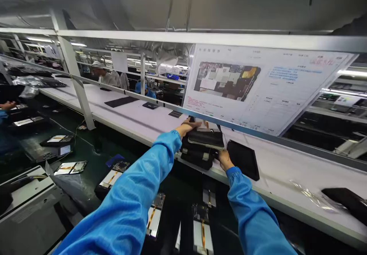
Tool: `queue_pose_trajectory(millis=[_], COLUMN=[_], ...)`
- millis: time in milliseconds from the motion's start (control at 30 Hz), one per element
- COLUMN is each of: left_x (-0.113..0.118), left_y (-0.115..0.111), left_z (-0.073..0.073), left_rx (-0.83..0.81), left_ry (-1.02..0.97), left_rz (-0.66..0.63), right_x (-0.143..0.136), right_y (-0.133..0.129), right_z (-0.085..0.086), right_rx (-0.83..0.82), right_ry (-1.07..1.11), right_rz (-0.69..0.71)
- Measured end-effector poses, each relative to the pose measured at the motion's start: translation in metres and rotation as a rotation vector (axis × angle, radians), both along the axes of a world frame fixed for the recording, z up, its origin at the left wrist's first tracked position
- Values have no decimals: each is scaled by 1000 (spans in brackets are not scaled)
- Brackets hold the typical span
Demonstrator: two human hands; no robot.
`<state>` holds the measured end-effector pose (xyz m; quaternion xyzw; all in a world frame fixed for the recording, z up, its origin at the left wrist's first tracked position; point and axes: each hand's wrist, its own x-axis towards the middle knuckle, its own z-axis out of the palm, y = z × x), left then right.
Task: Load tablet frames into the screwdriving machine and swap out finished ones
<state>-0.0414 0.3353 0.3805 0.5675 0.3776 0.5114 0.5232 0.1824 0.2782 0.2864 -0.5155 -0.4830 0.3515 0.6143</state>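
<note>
Two arms in bright blue sleeves reach forward from the near edge of the scene to a long white conveyor shelf (286, 167) that runs from far left to near right. On its near edge sits a stack of black tablet-like devices (202, 148), partly overhanging the lip. The left hand (187, 127) lies flat on the stack's far left top corner, fingers stretched out and not curled round anything. The right hand (224, 158) presses against the stack's near right side; its fingers are hidden, so how firmly it grips cannot be told. Just right of the stack, touching the right hand's side, a single black tablet (243, 158) lies tilted over the shelf edge. Beyond it the shelf is mostly bare as far as a clear plastic bag (311, 195) and another dark device (348, 201) at far right. A printed instruction sheet (266, 86) hangs close above the stack. Below, on the dark green bench, opened tablet chassis (113, 176) lie in rows.
</note>
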Motion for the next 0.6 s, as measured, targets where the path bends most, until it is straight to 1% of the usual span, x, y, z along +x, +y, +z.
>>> queue_pose_trajectory(millis=[100,167,200,233,267,300,333,367,400,433,467,500,533,567,600], left_x=[1,-2,-6,-13,-21,-31,-42,-52,-60,-64,-64,-59,-50,-38,-24], left_y=[-1,-6,-11,-20,-33,-50,-72,-97,-125,-154,-182,-208,-231,-249,-263], left_z=[2,4,3,0,-6,-17,-34,-56,-84,-116,-153,-191,-229,-265,-297], left_rx=[-71,-85,-74,-36,19,96,165,217,282,260,133,-62,-320,-577,-692], left_ry=[44,70,84,98,111,115,112,107,71,39,43,80,138,176,206], left_rz=[25,67,110,180,265,344,407,450,489,510,485,422,301,213,194], right_x=[12,20,24,28,32,37,43,50,58,66,73,79,82,83,80], right_y=[-12,-33,-48,-66,-87,-110,-133,-156,-176,-193,-207,-216,-222,-225,-227], right_z=[-2,-2,-6,-13,-24,-40,-62,-88,-118,-151,-185,-219,-250,-277,-301], right_rx=[-23,16,61,111,154,181,179,135,72,-22,-168,-350,-521,-628,-713], right_ry=[52,46,21,-14,-56,-95,-122,-136,-130,-118,-85,-20,57,98,134], right_rz=[-135,-197,-212,-219,-221,-219,-216,-209,-203,-195,-173,-169,-167,-161,-150])
